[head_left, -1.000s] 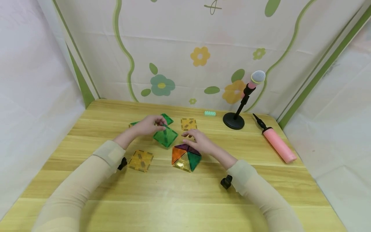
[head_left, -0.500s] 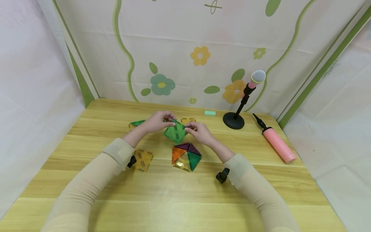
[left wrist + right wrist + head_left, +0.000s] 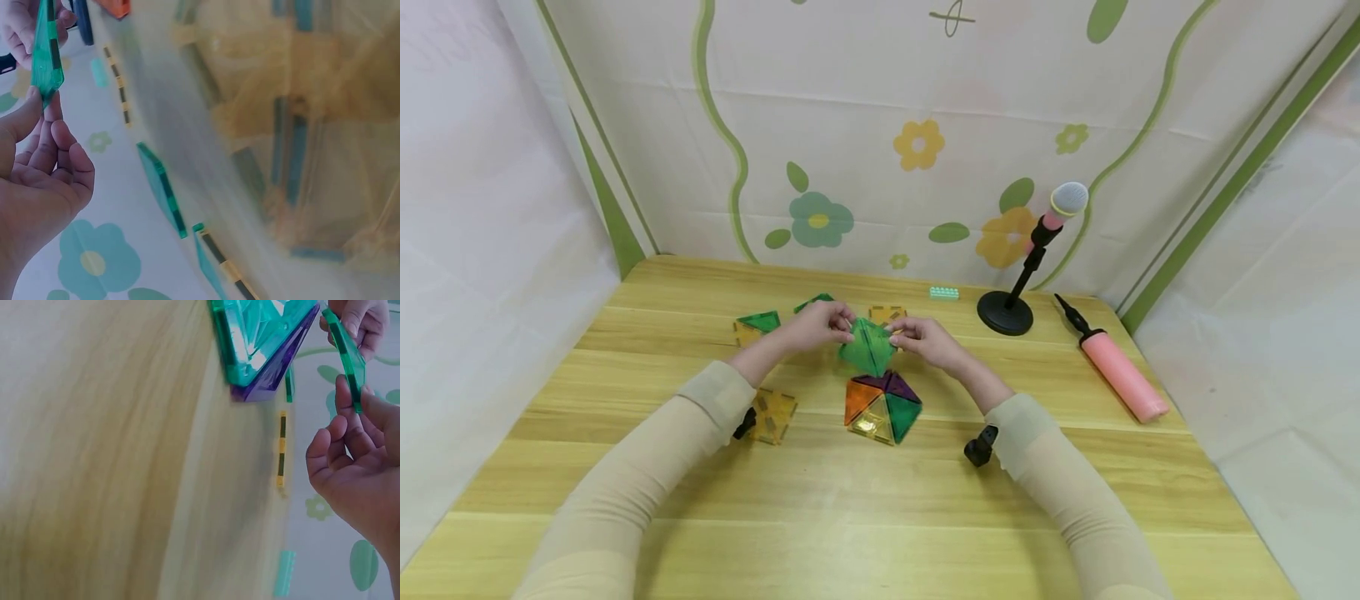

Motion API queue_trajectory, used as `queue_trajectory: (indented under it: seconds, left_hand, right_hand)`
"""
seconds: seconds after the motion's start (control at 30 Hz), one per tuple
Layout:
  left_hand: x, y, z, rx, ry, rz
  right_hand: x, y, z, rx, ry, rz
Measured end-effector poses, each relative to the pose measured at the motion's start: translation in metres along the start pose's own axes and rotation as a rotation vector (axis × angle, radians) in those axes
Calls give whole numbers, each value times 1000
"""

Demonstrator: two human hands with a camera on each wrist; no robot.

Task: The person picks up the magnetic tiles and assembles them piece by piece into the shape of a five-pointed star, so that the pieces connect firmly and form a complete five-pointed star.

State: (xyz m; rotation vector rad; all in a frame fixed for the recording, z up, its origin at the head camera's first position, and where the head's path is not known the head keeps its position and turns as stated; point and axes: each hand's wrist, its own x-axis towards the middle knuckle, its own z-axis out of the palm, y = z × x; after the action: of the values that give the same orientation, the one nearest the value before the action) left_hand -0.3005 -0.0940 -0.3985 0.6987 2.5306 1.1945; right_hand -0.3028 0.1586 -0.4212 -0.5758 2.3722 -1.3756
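My left hand (image 3: 820, 323) and right hand (image 3: 928, 340) each pinch one side of a green translucent magnetic tile piece (image 3: 868, 347), diamond-shaped with a seam down its middle. It is raised above the table, and both wrist views show its thin edge (image 3: 47, 56) slightly bent between the two hands. Thumb and index finger do the pinching on the right hand (image 3: 359, 437), the other fingers loosely curled. Just in front of the piece stands a low pyramid (image 3: 883, 408) of triangular magnetic tiles in orange, yellow, green and purple.
Yellow square magnetic tiles lie at the left (image 3: 773, 417) and behind the hands. Green triangular tiles (image 3: 760, 321) lie behind the left forearm. Further back are a mint toy brick (image 3: 943, 293) and a microphone on a stand (image 3: 1006, 312); a pink hand pump (image 3: 1123, 375) lies at right.
The left hand has moved right with the green tile piece. The right hand has left the pyramid's top and taken hold of the piece's other side; the piece now shows a bend.
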Motion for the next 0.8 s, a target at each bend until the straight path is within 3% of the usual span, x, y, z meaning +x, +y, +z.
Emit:
queue_trajectory:
  seconds: [0.17, 0.4, 0.8]
  left_hand:
    - [2, -5, 8, 6, -23, -26]
    - [4, -9, 17, 74, -46, -17]
    - [11, -14, 25, 113, -87, -31]
  right_hand:
    - [-1, 8, 0, 12, -62, 34]
    - [0, 13, 3, 78, -117, 95]
    - [7, 19, 10, -134, -135, 89]
